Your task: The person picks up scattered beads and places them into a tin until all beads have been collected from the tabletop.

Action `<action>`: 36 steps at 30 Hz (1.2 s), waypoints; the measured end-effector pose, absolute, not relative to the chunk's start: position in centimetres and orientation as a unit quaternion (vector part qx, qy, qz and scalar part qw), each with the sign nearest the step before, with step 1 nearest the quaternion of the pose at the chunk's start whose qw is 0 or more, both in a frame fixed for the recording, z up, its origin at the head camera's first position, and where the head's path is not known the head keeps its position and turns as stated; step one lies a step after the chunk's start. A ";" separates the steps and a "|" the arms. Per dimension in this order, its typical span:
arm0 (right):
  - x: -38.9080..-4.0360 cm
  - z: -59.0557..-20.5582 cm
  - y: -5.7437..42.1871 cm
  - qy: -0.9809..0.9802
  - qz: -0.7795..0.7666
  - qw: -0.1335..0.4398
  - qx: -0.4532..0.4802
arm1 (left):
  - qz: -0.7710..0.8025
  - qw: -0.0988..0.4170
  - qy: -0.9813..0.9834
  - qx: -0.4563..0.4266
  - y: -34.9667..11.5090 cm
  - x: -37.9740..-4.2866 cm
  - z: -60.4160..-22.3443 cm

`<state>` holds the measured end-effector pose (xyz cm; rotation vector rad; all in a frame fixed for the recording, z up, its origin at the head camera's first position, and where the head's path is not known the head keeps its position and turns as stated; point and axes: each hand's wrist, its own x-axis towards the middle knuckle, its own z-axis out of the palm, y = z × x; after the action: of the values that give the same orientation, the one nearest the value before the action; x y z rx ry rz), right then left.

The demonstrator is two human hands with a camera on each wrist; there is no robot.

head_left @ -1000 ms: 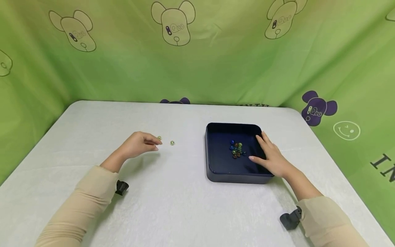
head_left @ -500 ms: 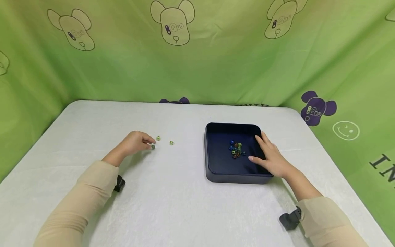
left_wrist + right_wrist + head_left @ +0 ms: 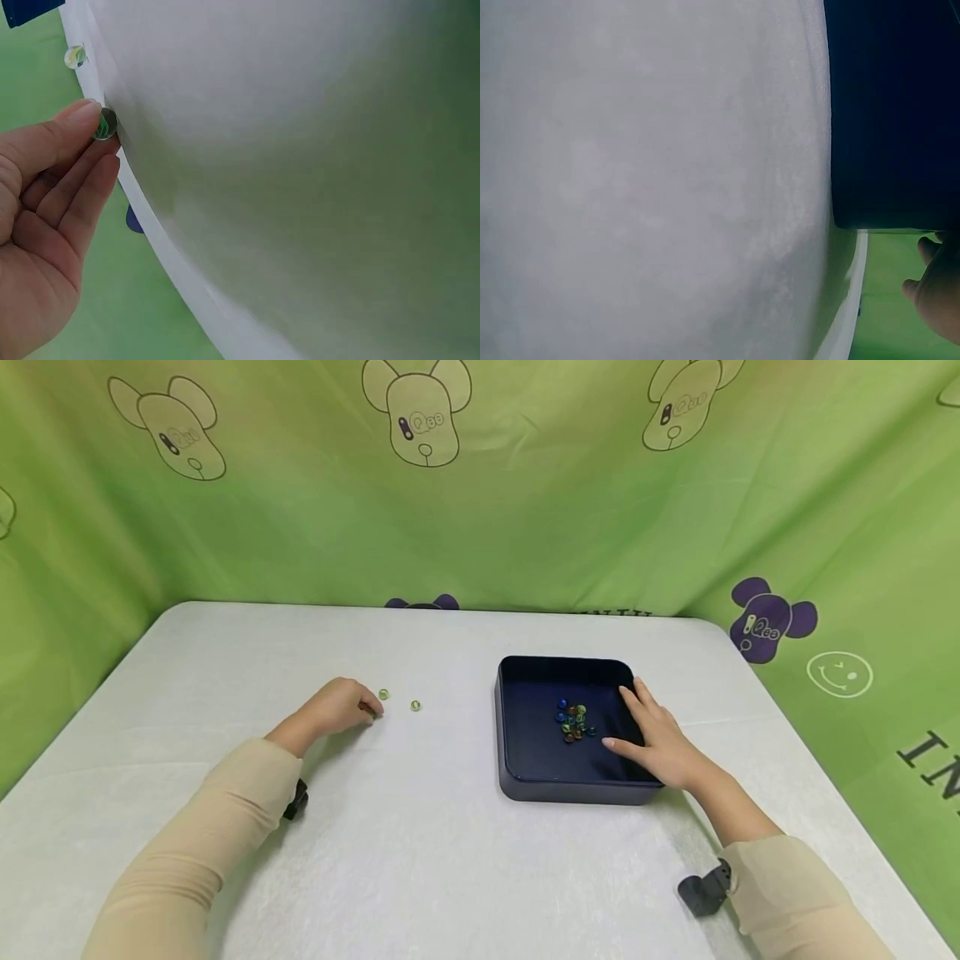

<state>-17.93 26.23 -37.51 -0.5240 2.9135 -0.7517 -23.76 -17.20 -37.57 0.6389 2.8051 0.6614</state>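
My left hand [image 3: 337, 706] is low over the white table, left of the tray. In the left wrist view its thumb and fingers pinch a clear marble [image 3: 106, 124] with a green swirl; the head view mostly hides this marble behind the fingers. Just beyond the fingertips lie two yellow-green marbles, one marble [image 3: 384, 694] near the hand and another marble [image 3: 416, 705] farther right. My right hand [image 3: 660, 743] rests at the right rim of a dark blue square tray [image 3: 536, 760], fingers spread and thumb reaching over the inside. Several blue, green and brown marbles [image 3: 574, 722] cluster inside the tray.
The white-covered table [image 3: 420, 860] stretches around the tray and both arms. A green printed curtain [image 3: 300, 527] hangs behind and beside it. Small black devices sit at the left wrist [image 3: 297, 799] and right wrist [image 3: 705, 890].
The green marble, earlier seen at my left fingertips, is now mostly covered as the fingers close round it. The left hand has shifted slightly right. My right hand and the tray stay put.
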 end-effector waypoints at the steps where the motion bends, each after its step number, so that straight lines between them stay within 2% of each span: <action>1: -17.9 -37.5 26.2 0.953 -0.246 0.043 -0.172 | 0.219 0.094 0.946 0.218 -17.1 -23.7 -37.5; 8: -17.9 -37.5 26.1 0.953 -0.247 0.044 -0.171 | 0.221 0.088 0.946 0.219 -16.9 -23.4 -37.3; 19: -17.8 -37.4 26.2 0.953 -0.247 0.046 -0.169 | 0.353 0.054 0.904 0.234 -15.6 -22.9 -35.4; 36: -17.9 -37.6 26.2 0.953 -0.244 0.039 -0.173 | 0.468 0.059 0.842 0.262 -10.1 -22.3 -35.0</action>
<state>-17.86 26.22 -37.56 -0.5302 2.9230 -0.7479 -22.32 -10.09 -34.98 0.7923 2.5512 1.4167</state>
